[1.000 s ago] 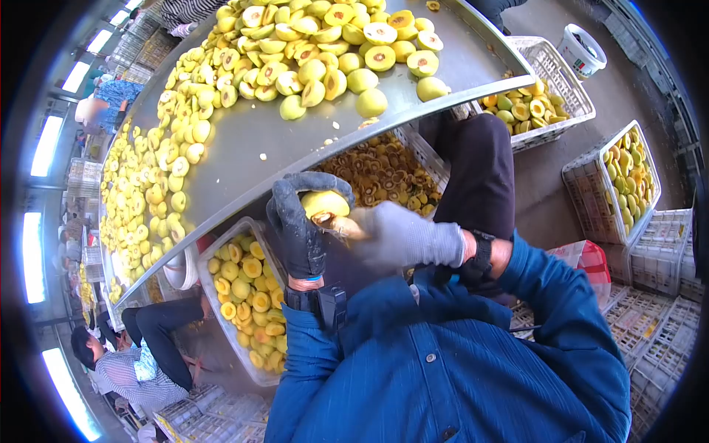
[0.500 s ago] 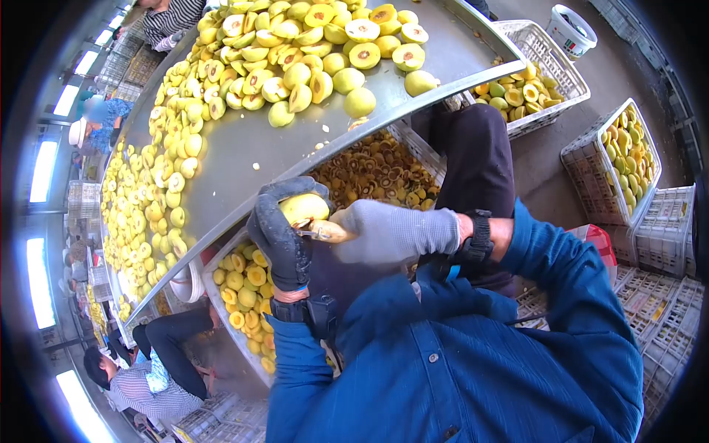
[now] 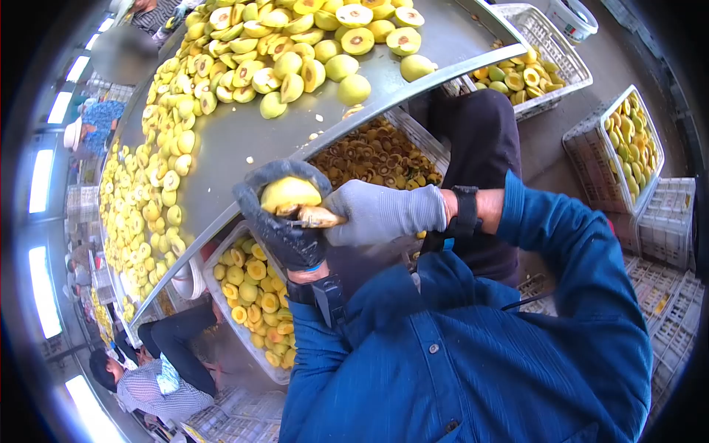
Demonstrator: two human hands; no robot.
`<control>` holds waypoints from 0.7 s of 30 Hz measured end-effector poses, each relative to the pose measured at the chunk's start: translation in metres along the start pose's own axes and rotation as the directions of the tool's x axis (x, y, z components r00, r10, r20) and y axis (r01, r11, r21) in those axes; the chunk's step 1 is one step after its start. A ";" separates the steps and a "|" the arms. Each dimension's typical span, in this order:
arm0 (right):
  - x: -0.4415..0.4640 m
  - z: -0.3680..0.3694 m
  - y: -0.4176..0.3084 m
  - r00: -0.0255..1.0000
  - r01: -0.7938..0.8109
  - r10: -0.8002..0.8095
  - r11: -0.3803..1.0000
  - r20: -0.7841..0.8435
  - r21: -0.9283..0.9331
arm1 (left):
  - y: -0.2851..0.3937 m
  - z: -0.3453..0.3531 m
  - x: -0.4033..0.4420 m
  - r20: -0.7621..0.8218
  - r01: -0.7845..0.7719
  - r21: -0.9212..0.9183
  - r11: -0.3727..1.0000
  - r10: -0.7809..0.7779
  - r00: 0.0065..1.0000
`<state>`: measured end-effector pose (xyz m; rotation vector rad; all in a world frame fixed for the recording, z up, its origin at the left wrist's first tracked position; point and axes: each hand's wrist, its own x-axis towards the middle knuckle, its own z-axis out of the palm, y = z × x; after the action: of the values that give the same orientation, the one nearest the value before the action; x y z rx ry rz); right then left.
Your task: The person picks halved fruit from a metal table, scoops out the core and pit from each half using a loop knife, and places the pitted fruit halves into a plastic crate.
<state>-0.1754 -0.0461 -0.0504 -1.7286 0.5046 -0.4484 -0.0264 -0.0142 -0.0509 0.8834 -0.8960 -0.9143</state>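
My left hand [image 3: 295, 249], in a dark glove, is wrapped round a yellow peach half [image 3: 289, 193]. My right hand [image 3: 380, 213], in a grey knit glove, grips a small pitting tool [image 3: 322, 216] by its light brown handle. The tool's metal end meets the lower, cut side of the fruit, where a brown area shows; its exact tip is hidden. Both hands are close together in front of the metal table's edge. Many halved peaches [image 3: 292, 87] lie heaped on the table [image 3: 229, 140], several with pits showing.
Below the table edge, a crate [image 3: 421, 134] contains brown pits and scraps. Another crate [image 3: 255, 358] of yellow halves stands below my left arm. More fruit crates [image 3: 583, 77] [image 3: 591, 151] and a white bucket [image 3: 574, 26] are at right. Other people [image 3: 159, 387] sit at left.
My hands have shifted slightly left with the peach half and tool. The peach has tilted, showing more of its brown cut side near the tool. My view has shifted a little.
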 end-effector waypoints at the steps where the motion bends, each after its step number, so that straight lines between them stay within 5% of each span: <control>1: 0.003 0.000 0.005 0.999 0.005 -0.013 0.987 -0.049 -0.162 | -0.007 0.001 0.003 -0.144 0.012 0.109 0.994 0.004 0.990; 2: 0.006 -0.001 0.010 0.995 0.003 -0.037 0.947 -0.098 -0.320 | -0.009 0.006 -0.002 -0.094 0.108 -0.259 0.960 -0.136 0.986; 5: 0.010 0.001 0.037 0.981 -0.063 -0.048 0.833 -0.187 -0.549 | -0.056 -0.029 0.000 -0.277 0.179 -0.166 0.970 -0.221 0.935; 8: 0.014 -0.004 0.106 0.966 -0.189 0.022 0.738 -0.256 -0.648 | -0.078 -0.067 -0.010 -0.276 0.164 -0.141 0.976 -0.198 0.941; 9: 0.011 -0.010 0.131 0.962 -0.242 0.074 0.680 -0.264 -0.692 | -0.074 -0.072 -0.013 -0.333 0.170 -0.267 0.949 -0.256 0.908; 12: 0.000 -0.015 0.165 0.944 -0.315 0.108 0.569 -0.311 -0.759 | -0.053 -0.073 -0.037 -0.271 0.014 0.204 0.979 0.043 0.962; 15: 0.004 -0.017 0.146 0.922 -0.386 0.236 0.618 -0.306 -0.685 | -0.034 -0.096 -0.056 -0.260 0.143 0.573 0.807 0.013 0.966; 18: 0.000 -0.018 0.151 0.925 -0.375 0.228 0.673 -0.303 -0.638 | -0.025 -0.123 -0.075 -0.329 0.031 0.074 0.997 -0.005 0.944; 21: -0.013 -0.023 0.175 0.942 -0.334 0.247 0.752 -0.227 -0.568 | -0.006 -0.151 -0.110 -0.500 -0.083 -0.264 0.961 -0.063 0.864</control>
<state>-0.2154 -0.0898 -0.2171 -2.1824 1.0976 -0.1818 0.0717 0.1189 -0.1374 0.8166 -0.3059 -0.7234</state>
